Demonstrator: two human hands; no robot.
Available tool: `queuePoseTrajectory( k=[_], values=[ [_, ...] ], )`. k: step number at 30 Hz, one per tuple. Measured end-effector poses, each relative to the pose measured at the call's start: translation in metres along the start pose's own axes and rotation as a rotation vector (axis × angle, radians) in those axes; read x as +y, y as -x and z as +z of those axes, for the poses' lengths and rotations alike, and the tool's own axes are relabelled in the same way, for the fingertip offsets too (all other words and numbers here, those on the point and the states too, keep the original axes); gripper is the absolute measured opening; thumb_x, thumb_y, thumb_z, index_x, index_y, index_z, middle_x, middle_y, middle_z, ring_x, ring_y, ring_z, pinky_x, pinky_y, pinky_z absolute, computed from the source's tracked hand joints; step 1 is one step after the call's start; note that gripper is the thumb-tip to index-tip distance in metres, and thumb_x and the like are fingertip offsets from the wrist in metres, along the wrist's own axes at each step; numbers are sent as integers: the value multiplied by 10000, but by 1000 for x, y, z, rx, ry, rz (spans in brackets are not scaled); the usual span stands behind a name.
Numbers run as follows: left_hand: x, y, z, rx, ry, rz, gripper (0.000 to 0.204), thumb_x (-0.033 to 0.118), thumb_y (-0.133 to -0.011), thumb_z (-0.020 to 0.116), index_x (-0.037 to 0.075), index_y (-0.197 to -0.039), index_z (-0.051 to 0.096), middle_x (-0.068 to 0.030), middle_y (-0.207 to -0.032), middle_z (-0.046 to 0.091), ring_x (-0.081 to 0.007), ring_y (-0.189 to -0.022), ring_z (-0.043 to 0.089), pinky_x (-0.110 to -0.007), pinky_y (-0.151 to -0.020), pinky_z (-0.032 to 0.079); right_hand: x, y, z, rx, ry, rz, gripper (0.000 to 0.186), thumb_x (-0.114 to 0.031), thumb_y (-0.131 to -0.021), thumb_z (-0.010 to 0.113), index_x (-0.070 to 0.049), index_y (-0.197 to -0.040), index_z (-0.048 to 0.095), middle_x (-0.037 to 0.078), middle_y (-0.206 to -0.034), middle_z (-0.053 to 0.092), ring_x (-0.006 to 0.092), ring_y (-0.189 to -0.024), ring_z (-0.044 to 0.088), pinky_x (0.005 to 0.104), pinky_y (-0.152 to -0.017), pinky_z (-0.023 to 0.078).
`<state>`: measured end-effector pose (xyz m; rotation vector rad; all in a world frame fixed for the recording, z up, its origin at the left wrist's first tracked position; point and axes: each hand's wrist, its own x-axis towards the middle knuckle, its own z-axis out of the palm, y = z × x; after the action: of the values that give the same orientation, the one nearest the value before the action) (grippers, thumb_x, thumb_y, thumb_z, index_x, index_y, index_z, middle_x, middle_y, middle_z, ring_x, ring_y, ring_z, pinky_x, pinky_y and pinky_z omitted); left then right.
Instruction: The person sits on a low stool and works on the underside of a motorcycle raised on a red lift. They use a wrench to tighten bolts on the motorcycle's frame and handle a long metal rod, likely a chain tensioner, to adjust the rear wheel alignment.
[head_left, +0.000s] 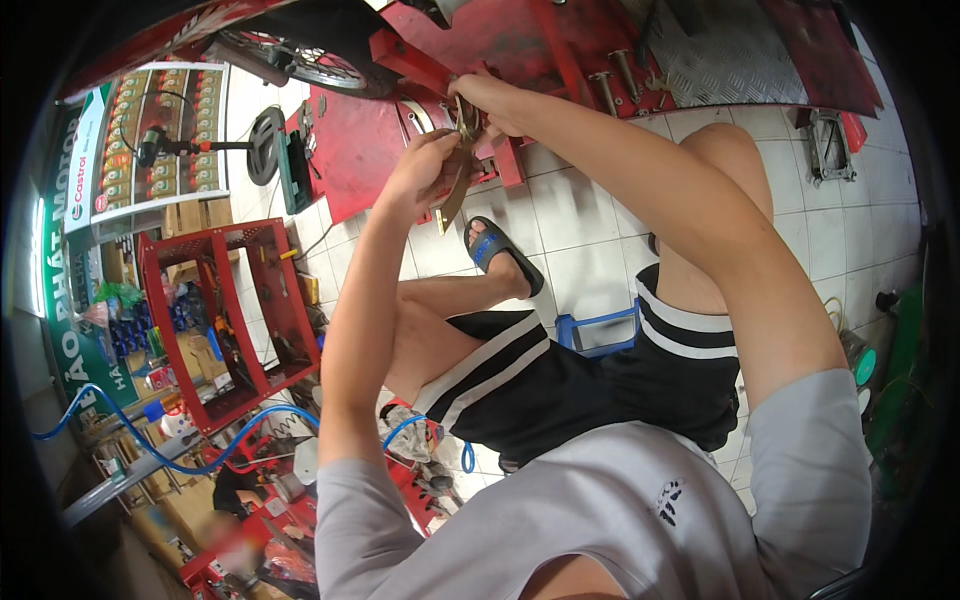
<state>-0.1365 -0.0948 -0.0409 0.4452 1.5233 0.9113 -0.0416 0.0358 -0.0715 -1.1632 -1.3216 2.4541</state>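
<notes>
Hands, head view: The left hand and right hand meet over the near edge of a red platform. The left fingers curl inward, seemingly pinching a slim, curved metal piece; the right hand bends over its upper end, but its fingertips are hidden, so whether they grip cannot be told. The piece lies between the hands, its lower end reaching past the platform edge above the tiled floor. A spoked wheel stands beyond; metal bolts lie on the red surface past the right forearm. Likely faults: a loose pinch could let the piece drop to the tiles; a wide forearm swing could scatter the bolts.
</notes>
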Motion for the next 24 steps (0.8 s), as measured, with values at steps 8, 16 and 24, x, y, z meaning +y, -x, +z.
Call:
queuePoseTrajectory(
  k=[8,16,24],
  values=[
    [31,-58,-43,113,-575,65,315,156,-949,485,-37,-1192,536,-151,-1045,646,-222,-900,662,-339,-732,539,21,-11,-8,76,303,-137,722,-73,-616,723,-45,-1268,414,148,-1022,596,217,-791,648,342,-599,570],
    [-3,-129,-67,240,-599,281,236,117,-932,531,-46,-1073,629,-115,-968,672,-187,-869,653,-320,-784,534,22,-4,-2,99,296,-146,510,-62,-606,716,-48,-1087,546,89,-853,624,154,-671,627,290,-506,502],
    [-2,-130,-98,229,-812,455,280,234,-757,738,61,-976,717,-137,-842,708,-194,-748,682,-328,-705,528,7,1,8,23,293,-70,385,-56,-612,699,-70,-972,564,64,-799,612,150,-660,626,321,-546,518]
  ],
)
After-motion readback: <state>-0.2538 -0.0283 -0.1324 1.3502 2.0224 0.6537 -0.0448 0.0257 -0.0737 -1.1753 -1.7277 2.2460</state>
